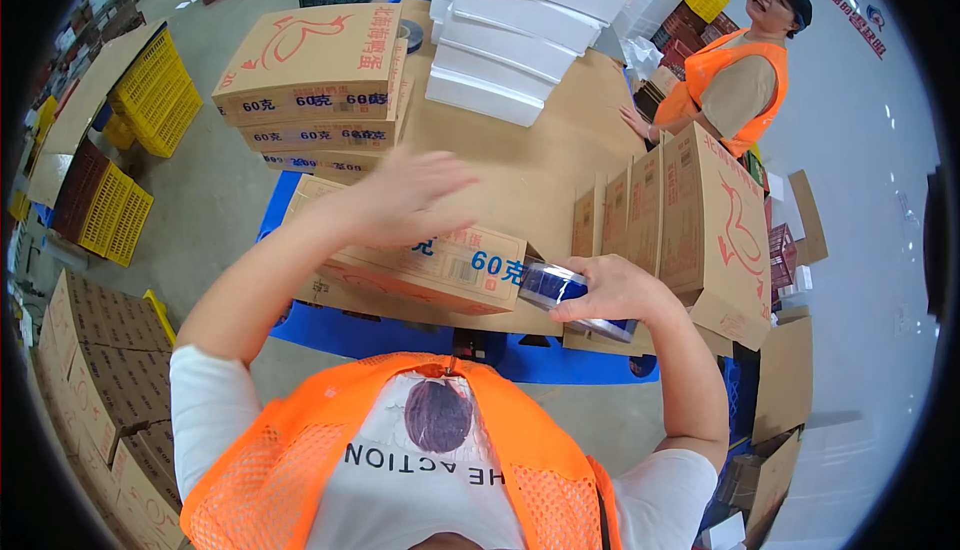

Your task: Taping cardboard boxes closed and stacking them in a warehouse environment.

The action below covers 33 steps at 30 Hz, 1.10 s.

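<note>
A cardboard carton (427,276) lies on the table directly before me, its side printed with writing and a barcode. Blue-printed clear tape runs along the carton to its right end, where the roll of packing tape (553,285) sits. My right hand (619,291) grips this roll, thumb toward me and fingers over the far side. Over the left part of the carton hovers my left hand (420,201), blurred, with fingers extended and nothing visible in it. Whether its palm touches the carton cannot be told.
Closed cartons are stacked (315,77) at the back left, beside a grey tape roll (411,36). White foam boxes (517,32) rise at the back. Several cartons (675,212) stand on the right. A person in an orange vest (731,77) is beyond them. Yellow crates (157,92) stand left.
</note>
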Available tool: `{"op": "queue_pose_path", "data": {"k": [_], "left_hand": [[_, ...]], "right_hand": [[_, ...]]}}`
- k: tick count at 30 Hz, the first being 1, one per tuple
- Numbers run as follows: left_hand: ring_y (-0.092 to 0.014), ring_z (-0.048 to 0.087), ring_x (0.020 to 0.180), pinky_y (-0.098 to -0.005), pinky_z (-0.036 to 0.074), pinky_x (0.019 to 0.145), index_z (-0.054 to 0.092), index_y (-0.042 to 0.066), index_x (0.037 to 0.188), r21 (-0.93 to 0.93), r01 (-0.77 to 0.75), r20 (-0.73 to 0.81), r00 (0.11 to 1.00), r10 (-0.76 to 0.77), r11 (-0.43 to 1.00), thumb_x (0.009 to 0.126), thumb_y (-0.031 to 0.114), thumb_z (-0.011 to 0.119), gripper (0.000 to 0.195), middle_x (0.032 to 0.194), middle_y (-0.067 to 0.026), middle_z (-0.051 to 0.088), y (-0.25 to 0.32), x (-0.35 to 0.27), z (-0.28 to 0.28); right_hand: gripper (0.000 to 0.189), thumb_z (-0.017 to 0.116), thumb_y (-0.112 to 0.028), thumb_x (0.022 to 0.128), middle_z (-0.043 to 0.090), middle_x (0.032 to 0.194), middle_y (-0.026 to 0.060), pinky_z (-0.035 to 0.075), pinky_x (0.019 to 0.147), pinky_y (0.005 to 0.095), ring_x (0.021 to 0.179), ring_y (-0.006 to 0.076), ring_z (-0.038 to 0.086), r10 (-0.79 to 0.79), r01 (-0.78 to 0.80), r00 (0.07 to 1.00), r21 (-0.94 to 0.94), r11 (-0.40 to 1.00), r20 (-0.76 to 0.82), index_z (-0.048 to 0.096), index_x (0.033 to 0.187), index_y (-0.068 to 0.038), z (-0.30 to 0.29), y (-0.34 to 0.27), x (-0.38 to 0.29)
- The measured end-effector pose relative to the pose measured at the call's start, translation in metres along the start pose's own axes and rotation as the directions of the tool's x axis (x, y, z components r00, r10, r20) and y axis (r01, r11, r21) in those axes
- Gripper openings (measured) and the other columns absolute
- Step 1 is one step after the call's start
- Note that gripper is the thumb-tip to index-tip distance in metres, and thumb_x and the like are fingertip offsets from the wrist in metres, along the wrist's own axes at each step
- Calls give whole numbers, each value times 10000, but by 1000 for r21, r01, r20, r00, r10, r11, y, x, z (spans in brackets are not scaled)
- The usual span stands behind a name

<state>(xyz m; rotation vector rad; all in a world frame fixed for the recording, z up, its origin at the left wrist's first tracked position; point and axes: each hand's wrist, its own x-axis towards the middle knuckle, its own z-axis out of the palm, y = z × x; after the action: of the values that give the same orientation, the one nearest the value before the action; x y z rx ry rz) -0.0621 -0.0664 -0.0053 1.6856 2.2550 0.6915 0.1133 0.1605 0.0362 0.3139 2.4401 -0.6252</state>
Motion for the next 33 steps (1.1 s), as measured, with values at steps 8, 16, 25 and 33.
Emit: {"op": "queue_pose_path", "data": {"k": [8,16,25,33], "left_hand": [[-317,379,1230,-423,275,1025,480,43,1247,-189,230,613,787,-68,955,924,516,223,628,1302,-159,450,51,103,69],[-303,464,1105,-396,336,961,571,32,1059,-218,283,636,767,-84,934,896,599,199,697,1176,-199,517,44,99,66],[-280,465,1086,-382,355,934,587,35,987,-276,301,616,784,-72,913,896,592,229,669,1104,-174,528,33,97,70],[-326,493,1083,-407,368,932,545,21,1111,-255,143,597,801,40,956,888,582,259,668,1133,-220,534,23,100,77]], "right_hand": [[654,656,-461,612,650,924,144,480,772,315,835,255,626,-77,76,997,53,996,23,581,1136,-77,3,8,1],[615,657,-486,612,661,879,124,481,765,311,812,240,632,-93,86,987,59,995,133,616,1090,-100,-2,16,8],[610,651,-502,588,660,830,138,488,724,320,759,254,632,53,-42,979,-63,997,195,647,1015,-67,7,23,35],[651,642,-523,576,643,907,178,470,778,343,837,279,611,-60,36,988,170,985,141,640,1031,-58,37,57,69]]}}
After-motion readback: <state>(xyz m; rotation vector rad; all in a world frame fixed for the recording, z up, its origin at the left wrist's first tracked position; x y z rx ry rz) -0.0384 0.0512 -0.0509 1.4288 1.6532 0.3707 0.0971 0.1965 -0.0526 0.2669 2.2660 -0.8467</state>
